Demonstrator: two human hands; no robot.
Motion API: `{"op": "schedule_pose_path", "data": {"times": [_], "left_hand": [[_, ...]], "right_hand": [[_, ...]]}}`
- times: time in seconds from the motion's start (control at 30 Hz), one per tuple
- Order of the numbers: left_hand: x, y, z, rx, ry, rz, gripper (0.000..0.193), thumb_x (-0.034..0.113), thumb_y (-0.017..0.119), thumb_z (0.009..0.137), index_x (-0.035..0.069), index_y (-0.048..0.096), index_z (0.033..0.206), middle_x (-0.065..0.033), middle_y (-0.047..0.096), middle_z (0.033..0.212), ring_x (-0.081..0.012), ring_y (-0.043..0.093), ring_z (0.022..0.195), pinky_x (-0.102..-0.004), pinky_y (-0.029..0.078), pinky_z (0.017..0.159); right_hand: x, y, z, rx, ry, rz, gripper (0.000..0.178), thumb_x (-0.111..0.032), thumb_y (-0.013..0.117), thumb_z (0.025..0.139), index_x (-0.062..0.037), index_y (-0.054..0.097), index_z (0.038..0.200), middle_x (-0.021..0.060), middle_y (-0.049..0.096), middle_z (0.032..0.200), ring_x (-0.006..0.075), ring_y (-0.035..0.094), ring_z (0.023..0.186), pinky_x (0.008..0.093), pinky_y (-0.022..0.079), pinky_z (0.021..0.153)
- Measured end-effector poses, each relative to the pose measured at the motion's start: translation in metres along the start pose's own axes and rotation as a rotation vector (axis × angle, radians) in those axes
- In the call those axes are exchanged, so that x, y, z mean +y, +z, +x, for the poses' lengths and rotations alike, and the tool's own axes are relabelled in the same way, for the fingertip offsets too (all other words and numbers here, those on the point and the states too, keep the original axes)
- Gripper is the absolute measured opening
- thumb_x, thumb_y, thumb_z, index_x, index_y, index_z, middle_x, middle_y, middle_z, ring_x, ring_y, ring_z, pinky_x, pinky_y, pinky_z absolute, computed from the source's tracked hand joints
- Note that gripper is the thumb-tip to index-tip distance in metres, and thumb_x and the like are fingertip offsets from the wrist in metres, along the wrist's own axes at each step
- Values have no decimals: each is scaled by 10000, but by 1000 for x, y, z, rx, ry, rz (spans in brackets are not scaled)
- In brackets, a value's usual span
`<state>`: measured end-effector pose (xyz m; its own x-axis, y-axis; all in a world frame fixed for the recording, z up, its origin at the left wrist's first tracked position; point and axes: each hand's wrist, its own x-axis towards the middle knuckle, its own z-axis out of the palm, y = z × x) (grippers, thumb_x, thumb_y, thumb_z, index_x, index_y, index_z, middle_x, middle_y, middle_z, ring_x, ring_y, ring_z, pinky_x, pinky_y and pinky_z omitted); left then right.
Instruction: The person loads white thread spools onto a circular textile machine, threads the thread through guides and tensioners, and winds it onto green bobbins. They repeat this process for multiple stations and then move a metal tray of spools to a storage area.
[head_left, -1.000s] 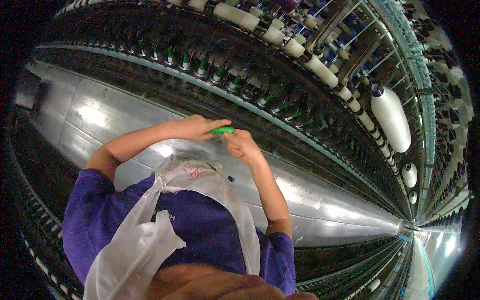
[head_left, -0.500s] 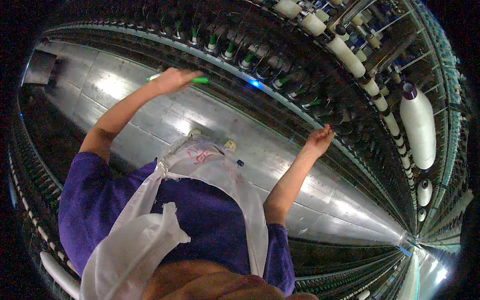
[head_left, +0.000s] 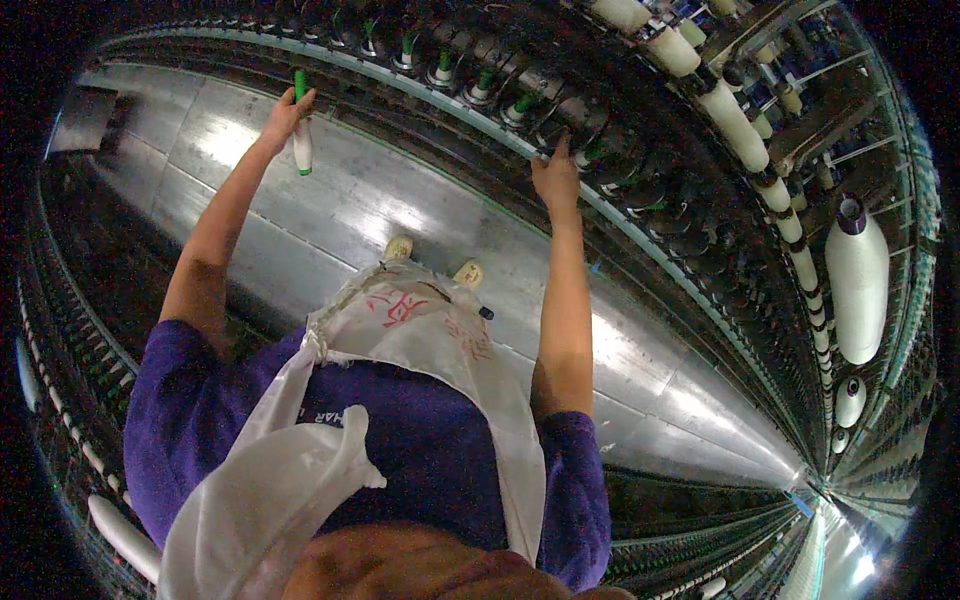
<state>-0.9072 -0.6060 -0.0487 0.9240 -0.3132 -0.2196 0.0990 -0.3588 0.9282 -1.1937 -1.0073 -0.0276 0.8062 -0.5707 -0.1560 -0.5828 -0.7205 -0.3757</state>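
Observation:
My left hand (head_left: 288, 118) is closed round the middle of a bobbin (head_left: 303, 150), a slim tube with a green top and white yarn wound on its lower part. It is held nearly upright over the walkway, near the machine's edge. My right hand (head_left: 558, 182) reaches to the row of spindles, its forefinger stretched toward a dark spindle place and its thumb side apart from it. I see nothing held in it, though the fingertips are hard to make out against the dark machine. Green-topped bobbins (head_left: 519, 106) stand on the spindles just left of this hand.
A pale rail (head_left: 455, 112) curves along the spindle row. Above it runs a line of white rollers (head_left: 733, 125). A big white yarn cone (head_left: 857, 285) hangs at the right. Shiny metal floor (head_left: 350, 200) lies underfoot, with another machine row (head_left: 70, 330) behind me.
My left hand has moved left and farther away, turning the bobbin from lying level to nearly upright. My right hand has swung left and up to the spindles.

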Motion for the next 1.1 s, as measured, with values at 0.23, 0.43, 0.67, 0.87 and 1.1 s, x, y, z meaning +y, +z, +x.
{"op": "schedule_pose_path", "data": {"times": [0.23, 0.43, 0.67, 0.87, 1.1], "left_hand": [[3, -22, 16, -192, 65, 457, 417, 292, 706, 846, 12, 589, 1130, -65, 642, 950, -140, 562, 849, -284, 459, 767], [8, -5, 29, -144, 229, 382, 467, 263, 726, 829, -12, 565, 1170, -71, 644, 967, -143, 575, 876, -274, 464, 784], [10, -11, 43, -48, 159, 185, 521, 205, 742, 812, -12, 519, 1230, -51, 634, 956, -137, 576, 868, -269, 473, 773], [8, -3, 38, -6, 207, 202, 566, 191, 744, 807, 3, 479, 1270, -64, 636, 989, -133, 584, 898, -275, 479, 788], [31, 19, 37, -91, 270, 155, 618, 176, 723, 830, 20, 397, 1331, -69, 640, 1046, -141, 590, 924, -287, 479, 808]], "right_hand": [[-5, -9, 0, -138, 44, -147, 658, -276, 609, 825, -23, 388, 1391, 243, 660, 895, 373, 648, 855, 444, 532, 733], [-25, 7, -1, 259, 210, -29, 379, -224, 588, 807, -36, 601, 1136, 220, 665, 822, 367, 659, 794, 476, 533, 661], [-24, 13, 15, 147, 98, -54, 357, -199, 568, 823, -49, 634, 1141, 194, 649, 711, 342, 636, 646, 461, 510, 586], [-2, 8, 2, 219, -46, 81, 370, -197, 557, 831, -110, 644, 1180, 178, 632, 640, 326, 628, 627, 445, 494, 561], [-6, 30, 3, 546, 96, -64, 221, -192, 573, 834, -125, 678, 1016, 144, 617, 580, 300, 610, 508, 422, 473, 463]]}}
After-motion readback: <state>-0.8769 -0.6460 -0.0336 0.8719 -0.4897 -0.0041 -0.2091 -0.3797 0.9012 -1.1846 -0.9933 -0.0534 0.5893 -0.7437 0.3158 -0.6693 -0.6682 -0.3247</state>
